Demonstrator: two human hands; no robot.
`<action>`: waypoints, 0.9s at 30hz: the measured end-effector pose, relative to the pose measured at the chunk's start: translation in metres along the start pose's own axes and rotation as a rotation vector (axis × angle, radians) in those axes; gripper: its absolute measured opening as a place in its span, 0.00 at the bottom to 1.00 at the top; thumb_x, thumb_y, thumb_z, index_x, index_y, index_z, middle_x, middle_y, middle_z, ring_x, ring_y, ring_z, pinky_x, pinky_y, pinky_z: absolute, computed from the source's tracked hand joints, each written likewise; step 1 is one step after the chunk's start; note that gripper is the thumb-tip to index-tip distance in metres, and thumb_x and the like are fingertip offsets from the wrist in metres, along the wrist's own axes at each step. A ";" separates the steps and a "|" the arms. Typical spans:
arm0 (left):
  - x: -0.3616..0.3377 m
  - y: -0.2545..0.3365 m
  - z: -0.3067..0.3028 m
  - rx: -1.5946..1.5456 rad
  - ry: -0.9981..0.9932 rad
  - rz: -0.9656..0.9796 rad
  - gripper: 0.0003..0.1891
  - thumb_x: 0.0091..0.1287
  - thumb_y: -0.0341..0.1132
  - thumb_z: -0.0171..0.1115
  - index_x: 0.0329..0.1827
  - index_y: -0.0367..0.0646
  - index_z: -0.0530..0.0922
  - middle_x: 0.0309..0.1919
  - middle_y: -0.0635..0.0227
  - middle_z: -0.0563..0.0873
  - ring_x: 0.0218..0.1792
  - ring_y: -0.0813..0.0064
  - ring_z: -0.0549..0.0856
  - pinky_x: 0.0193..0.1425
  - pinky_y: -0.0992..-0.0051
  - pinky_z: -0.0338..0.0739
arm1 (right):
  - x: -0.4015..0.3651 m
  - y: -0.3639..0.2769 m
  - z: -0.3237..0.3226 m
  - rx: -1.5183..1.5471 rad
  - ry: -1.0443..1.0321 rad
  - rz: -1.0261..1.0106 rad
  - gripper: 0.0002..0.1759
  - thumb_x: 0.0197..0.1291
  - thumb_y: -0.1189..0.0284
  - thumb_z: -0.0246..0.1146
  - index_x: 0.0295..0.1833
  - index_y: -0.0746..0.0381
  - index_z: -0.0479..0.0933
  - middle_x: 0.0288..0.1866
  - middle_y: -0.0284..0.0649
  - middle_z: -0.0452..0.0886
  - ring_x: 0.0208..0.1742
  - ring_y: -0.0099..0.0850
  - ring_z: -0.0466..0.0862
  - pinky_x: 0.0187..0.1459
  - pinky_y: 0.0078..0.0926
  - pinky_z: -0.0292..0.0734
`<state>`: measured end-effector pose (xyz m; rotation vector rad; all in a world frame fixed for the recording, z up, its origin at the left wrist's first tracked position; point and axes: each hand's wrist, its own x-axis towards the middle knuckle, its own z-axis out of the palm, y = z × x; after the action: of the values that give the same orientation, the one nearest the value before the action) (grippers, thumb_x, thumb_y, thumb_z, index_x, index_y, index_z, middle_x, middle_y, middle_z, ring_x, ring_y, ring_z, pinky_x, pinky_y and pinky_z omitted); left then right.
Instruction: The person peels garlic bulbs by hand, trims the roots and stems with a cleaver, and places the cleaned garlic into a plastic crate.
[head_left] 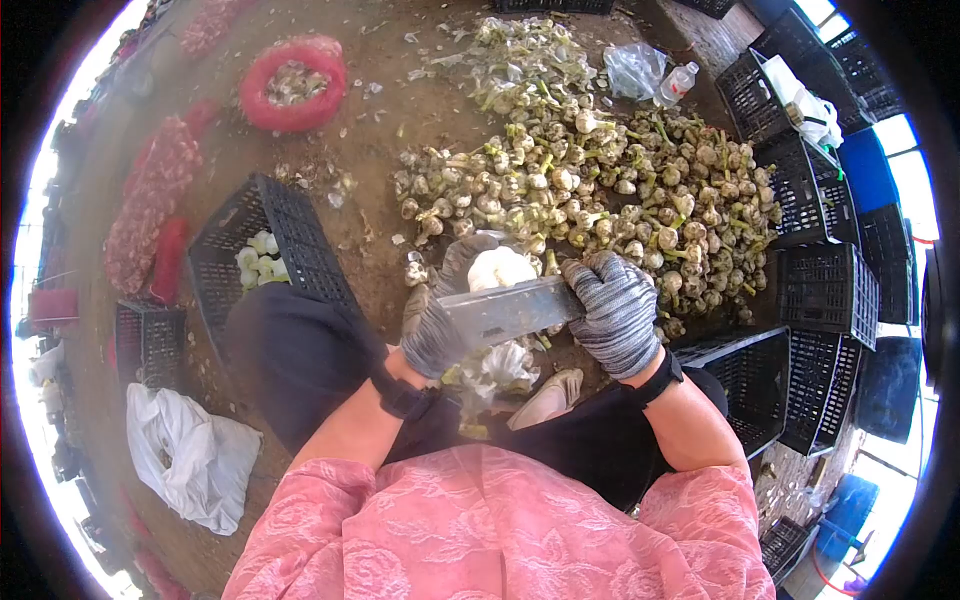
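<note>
Past the pink shirt [480,530], clamps blade [510,309] in right grip [615,315], cups garlic bulb [501,267] in left grip [430,325]: probably light, firm, papery-slick; best held around its sides.

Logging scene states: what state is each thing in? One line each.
Left hand: gloved, holding bulb
Right hand: gloved, gripping knife
Bulb: white, in left hand
Knife: held, blade bare
Pile: heaped on floor
Left crate: partly filled with white bulbs
Red net: open, pale pieces inside
White bag: crumpled on floor
Bottle: fill unclear
</note>
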<state>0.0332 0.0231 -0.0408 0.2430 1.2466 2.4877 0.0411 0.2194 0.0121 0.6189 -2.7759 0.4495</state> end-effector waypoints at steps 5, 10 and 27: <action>-0.001 -0.004 0.003 0.032 -0.029 0.115 0.34 0.50 0.24 0.65 0.60 0.41 0.59 0.50 0.66 0.72 0.50 0.72 0.74 0.58 0.72 0.70 | -0.002 -0.006 -0.005 -0.053 -0.017 -0.015 0.14 0.40 0.68 0.62 0.37 0.59 0.76 0.33 0.41 0.72 0.35 0.39 0.75 0.35 0.37 0.71; -0.003 0.002 -0.004 0.649 -0.065 0.251 0.35 0.47 0.27 0.69 0.59 0.40 0.60 0.49 0.65 0.74 0.49 0.74 0.75 0.56 0.73 0.71 | -0.001 -0.009 -0.003 -0.105 -0.048 0.038 0.21 0.37 0.67 0.63 0.42 0.61 0.75 0.37 0.42 0.73 0.39 0.39 0.75 0.41 0.38 0.71; 0.000 0.019 0.013 -0.914 0.066 -0.088 0.14 0.65 0.43 0.46 0.47 0.44 0.66 0.40 0.69 0.71 0.43 0.76 0.72 0.50 0.75 0.71 | -0.003 0.024 -0.003 -0.269 0.133 0.242 0.11 0.46 0.70 0.61 0.39 0.57 0.77 0.34 0.42 0.75 0.32 0.39 0.78 0.31 0.38 0.72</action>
<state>0.0328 0.0225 -0.0177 -0.1283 0.0440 2.7019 0.0331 0.2418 0.0081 0.1851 -2.7254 0.1505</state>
